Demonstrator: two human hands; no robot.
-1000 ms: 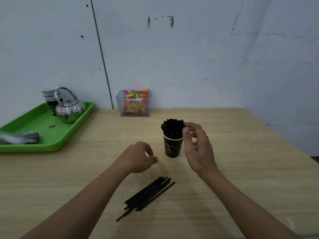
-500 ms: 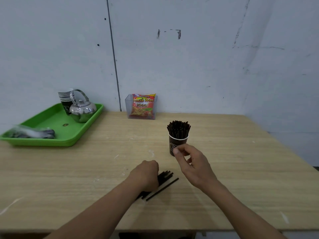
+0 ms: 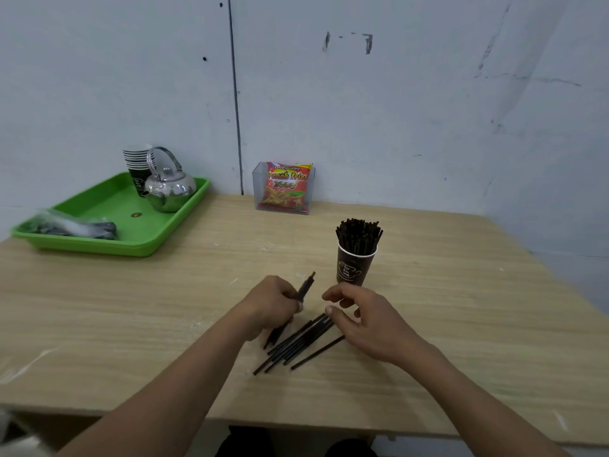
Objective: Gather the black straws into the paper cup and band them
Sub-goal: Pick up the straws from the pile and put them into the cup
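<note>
A dark brown paper cup (image 3: 354, 268) stands upright on the wooden table (image 3: 461, 324), packed with a bundle of black straws (image 3: 358, 233) that stick out above its rim. Several loose black straws (image 3: 296, 346) lie in a slanted pile on the table in front of the cup. My left hand (image 3: 272, 303) is shut on a few black straws (image 3: 306, 285), lifted and tilted up to the right above the pile. My right hand (image 3: 359, 319) hovers over the pile's right end with fingers apart, holding nothing.
A green tray (image 3: 108, 222) at the far left holds a steel kettle (image 3: 169, 189), a stack of paper cups (image 3: 135, 166) and a plastic bag (image 3: 75, 227). A clear box with a red snack packet (image 3: 285, 188) stands by the wall. The table's front edge is close below my forearms.
My left hand closed on a few straws from the pile and raised them. My right hand came down from the cup to the pile. The view shifted.
</note>
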